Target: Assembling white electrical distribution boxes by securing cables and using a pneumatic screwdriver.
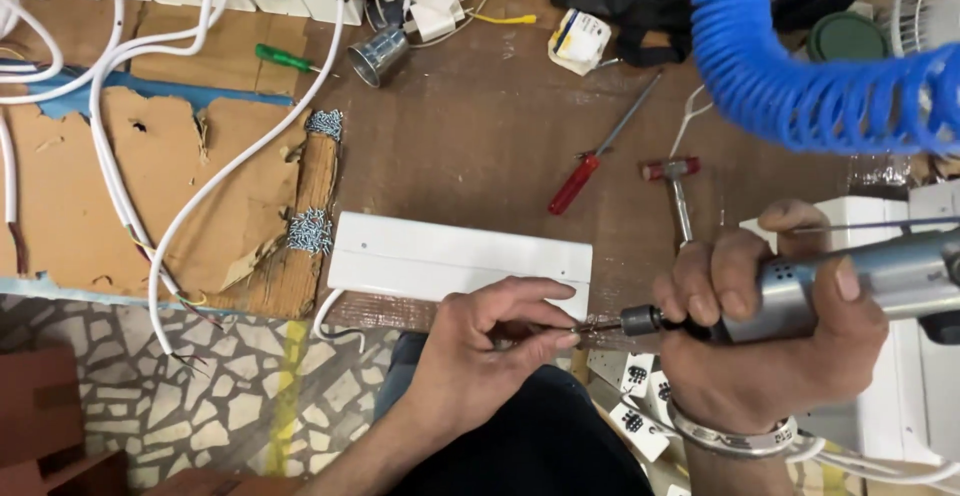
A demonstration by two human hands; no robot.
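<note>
silver pneumatic screwdriver [850, 281], dark bit tip

The power screwdriver [850, 281] is a grey metal tool lying roughly level at the right of the frame, its dark bit end pointing left toward the middle. A small screw [580, 330] sits at the bit's tip. Just above lies a long white plastic casing [450, 256], flat on the brown bench at centre.
</note>
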